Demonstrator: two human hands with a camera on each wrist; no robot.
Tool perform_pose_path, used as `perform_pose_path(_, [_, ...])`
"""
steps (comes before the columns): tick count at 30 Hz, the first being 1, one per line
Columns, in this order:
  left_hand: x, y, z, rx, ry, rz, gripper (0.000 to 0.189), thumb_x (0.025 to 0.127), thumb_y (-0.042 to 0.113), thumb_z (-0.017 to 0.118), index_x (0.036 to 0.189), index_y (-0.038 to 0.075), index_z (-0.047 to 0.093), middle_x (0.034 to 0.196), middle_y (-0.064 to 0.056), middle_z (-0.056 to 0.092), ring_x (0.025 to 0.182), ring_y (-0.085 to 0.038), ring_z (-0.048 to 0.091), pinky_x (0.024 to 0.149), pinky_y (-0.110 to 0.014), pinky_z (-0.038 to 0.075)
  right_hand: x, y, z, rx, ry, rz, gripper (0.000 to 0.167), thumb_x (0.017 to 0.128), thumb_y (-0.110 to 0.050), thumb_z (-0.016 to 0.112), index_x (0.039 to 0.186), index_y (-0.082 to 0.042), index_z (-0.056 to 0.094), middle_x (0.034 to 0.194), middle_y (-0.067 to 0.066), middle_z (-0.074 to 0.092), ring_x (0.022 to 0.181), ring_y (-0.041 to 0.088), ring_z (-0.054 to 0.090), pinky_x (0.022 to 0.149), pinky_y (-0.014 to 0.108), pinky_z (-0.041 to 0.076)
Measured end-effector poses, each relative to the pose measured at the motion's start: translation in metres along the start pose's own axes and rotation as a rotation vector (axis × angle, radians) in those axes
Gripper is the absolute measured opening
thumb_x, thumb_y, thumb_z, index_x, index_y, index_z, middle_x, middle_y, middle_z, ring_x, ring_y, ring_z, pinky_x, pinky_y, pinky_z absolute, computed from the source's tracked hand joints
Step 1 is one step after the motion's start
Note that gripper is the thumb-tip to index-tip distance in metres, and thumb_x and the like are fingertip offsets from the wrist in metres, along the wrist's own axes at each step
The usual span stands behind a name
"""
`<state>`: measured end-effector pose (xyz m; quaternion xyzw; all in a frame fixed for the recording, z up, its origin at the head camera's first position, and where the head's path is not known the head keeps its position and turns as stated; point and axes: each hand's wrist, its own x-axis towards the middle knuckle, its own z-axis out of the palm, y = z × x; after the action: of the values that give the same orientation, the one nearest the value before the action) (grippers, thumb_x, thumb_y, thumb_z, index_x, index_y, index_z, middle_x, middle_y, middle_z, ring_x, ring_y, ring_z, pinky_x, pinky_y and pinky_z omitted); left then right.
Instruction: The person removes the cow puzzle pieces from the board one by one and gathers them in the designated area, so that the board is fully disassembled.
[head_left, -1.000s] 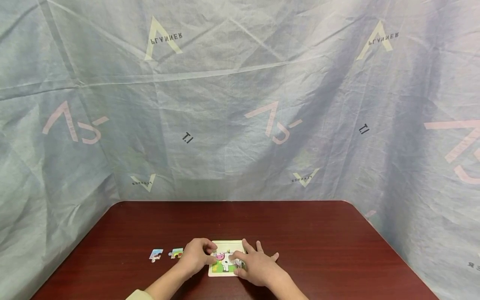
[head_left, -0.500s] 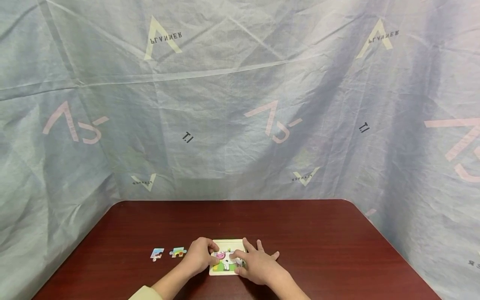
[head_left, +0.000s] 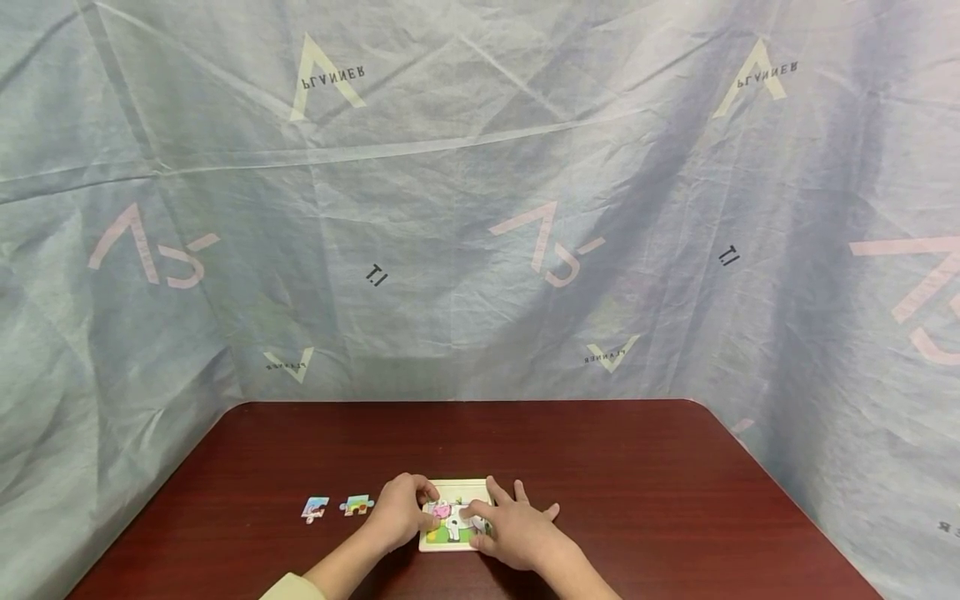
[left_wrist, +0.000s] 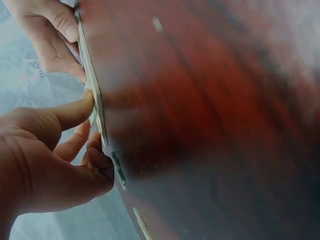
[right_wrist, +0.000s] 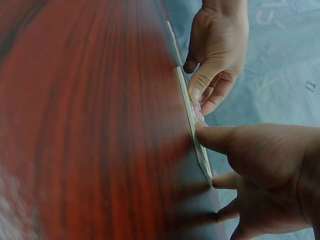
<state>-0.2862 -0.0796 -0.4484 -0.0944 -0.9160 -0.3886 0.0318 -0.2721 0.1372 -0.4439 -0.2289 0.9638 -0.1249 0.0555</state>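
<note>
A pale wooden puzzle tray (head_left: 446, 548) with a cow picture lies flat on the table. Bending over its left side, my left hand (head_left: 401, 508) pinches the puzzle piece with the pink cow muzzle (head_left: 441, 511) between thumb and fingers. My right hand (head_left: 517, 529) rests on the tray's right side, its fingers spread; thumb and index finger touch the white cow body (head_left: 453, 525). Its other fingers reach past the tray's right edge. The wrist views show the tray edge-on, with the left thumb (left_wrist: 80, 110) at its near side. The right hand hides part of the picture.
Two loose puzzle pieces lie left of the left hand: a blue one (head_left: 315, 507) farther out and a green-and-blue one (head_left: 356, 505) nearer. The dark red wooden table (head_left: 600, 467) has rounded far corners. Grey printed cloth (head_left: 450, 333) hangs behind and beside it.
The left hand has shifted very slightly to the right and its fingers remain at the pink piece. The right hand stays practically still on the tray.
</note>
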Motion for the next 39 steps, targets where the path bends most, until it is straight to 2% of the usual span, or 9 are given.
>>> perform_pose_path(9, [-0.0013, -0.0012, -0.0001, -0.036, 0.007, 0.024, 0.031, 0.070, -0.003, 0.088, 0.086, 0.009, 0.065, 0.079, -0.002, 0.054, 0.071, -0.016, 0.047, 0.064, -0.033, 0.043, -0.0003, -0.0013, 0.0002, -0.014, 0.011, 0.001, 0.036, 0.095, -0.044, 0.068, 0.129, -0.040, 0.061, 0.159, 0.013, 0.037, 0.135, 0.058, 0.037, 0.078, 0.089, 0.028])
perform_pose_path(20, [-0.0053, 0.0007, -0.0032, -0.089, 0.021, 0.036, 0.019, 0.082, -0.007, 0.077, 0.086, 0.008, 0.066, 0.073, 0.001, 0.054, 0.067, -0.015, 0.049, 0.062, -0.032, 0.043, -0.0005, -0.0022, -0.0002, -0.019, 0.018, 0.003, 0.035, 0.094, -0.045, 0.068, 0.128, -0.040, 0.062, 0.158, 0.013, 0.038, 0.136, 0.058, 0.037, 0.078, 0.089, 0.028])
perform_pose_path(28, [-0.0046, -0.0010, -0.0041, -0.125, 0.023, 0.012, 0.015, 0.085, -0.007, 0.073, 0.088, 0.007, 0.068, 0.075, -0.001, 0.056, 0.069, -0.016, 0.051, 0.063, -0.033, 0.045, -0.0005, -0.0023, 0.0004, -0.025, 0.026, 0.004, 0.034, 0.094, -0.045, 0.069, 0.127, -0.040, 0.062, 0.158, 0.013, 0.038, 0.136, 0.057, 0.037, 0.078, 0.089, 0.029])
perform_pose_path(39, [-0.0042, -0.0034, -0.0029, -0.190, 0.025, -0.009, 0.014, 0.084, -0.010, 0.071, 0.088, 0.004, 0.069, 0.075, -0.003, 0.056, 0.069, -0.016, 0.051, 0.062, -0.032, 0.046, -0.0007, -0.0021, 0.0006, -0.014, 0.029, -0.002, 0.035, 0.094, -0.044, 0.069, 0.128, -0.040, 0.062, 0.158, 0.014, 0.038, 0.135, 0.058, 0.037, 0.078, 0.089, 0.027])
